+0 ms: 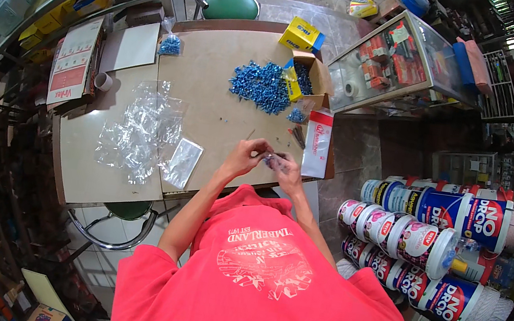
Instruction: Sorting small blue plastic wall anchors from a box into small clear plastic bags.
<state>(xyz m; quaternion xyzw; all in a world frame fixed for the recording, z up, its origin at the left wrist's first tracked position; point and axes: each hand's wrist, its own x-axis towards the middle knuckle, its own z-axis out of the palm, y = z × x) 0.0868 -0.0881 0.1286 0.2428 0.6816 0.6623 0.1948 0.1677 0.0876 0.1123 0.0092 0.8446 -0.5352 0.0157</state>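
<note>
Left hand (249,157): over the near edge of the counter (209,124), fingers together, clamped on the left side of a small clear packet (268,160).
Right hand (287,170): just beside the left, fingers bent and closed on the packet's other side.
Small clear packet: between the two hands, in front of the red shirt (269,261) – bluish bits show through the film, too small to count.
Blue pieces (261,87): a loose heap beyond the hands, spread to the mouth of a cardboard box (325,81).
Cardboard box: open toward the heap, more blue pieces inside; a yellow-and-blue box (302,34) stands behind it.
Filled bags: one small bag (298,112) near the heap's right edge, another bag (170,44) at the far left, both with blue contents.
Right edge: a white-and-red package (317,144) lying flat, with dark slim items (298,137) beside it.
Clear bags (144,125): scattered in a crumpled spread left of the hands – a flat stack of clear film (183,163) lies nearer the left forearm.
Buckets (421,210): stacked on the right, well apart from the hands.
</note>
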